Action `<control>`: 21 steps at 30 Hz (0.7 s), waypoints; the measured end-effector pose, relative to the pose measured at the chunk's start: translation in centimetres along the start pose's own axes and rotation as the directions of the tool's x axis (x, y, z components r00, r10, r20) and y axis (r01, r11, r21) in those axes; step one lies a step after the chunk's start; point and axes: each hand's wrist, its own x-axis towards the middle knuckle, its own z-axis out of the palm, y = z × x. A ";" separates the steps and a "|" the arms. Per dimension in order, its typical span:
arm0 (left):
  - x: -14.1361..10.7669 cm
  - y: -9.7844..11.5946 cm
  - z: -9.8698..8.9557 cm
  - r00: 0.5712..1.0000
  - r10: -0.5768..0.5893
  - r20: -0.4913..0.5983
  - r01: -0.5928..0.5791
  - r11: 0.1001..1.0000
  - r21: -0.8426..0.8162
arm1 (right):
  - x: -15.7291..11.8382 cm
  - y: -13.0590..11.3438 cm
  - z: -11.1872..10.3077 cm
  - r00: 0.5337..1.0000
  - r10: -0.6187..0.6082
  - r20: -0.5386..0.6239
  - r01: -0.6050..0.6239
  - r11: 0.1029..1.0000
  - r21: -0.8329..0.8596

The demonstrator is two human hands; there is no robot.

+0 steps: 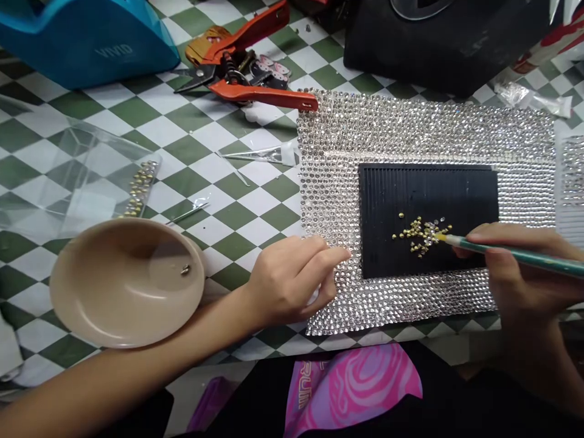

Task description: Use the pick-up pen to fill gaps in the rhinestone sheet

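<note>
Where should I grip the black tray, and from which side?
Probably the left edge of the black tray, coming from the left: that end is bare, while the right hand and green pen reach over the right end. Keep it level; loose stones lie on top.

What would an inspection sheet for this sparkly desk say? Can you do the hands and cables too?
Surface: checked tablecloth, green and white.
Job's things: black ribbed tray on a sparkly mat; tiny gold and clear gems on the tray.
Clutter: orange-handled cutters, one handle over the mat's corner; beige bowl; clear plastic box.
Right hand: holds a green pencil-like tool, tip at the gems.
Left hand: curled at the mat's left edge; something pale between its fingers, unclear what.
Cables: nothing seen.
Surroundings: blue object marked VIVID; bulky black object.
</note>
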 end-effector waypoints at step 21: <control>0.0 0.0 0.0 1.000 -0.004 -0.002 0.004 1.000 0.004 | 4.2 -0.9 1.5 0.960 -0.233 -0.155 0.224 0.972 -0.070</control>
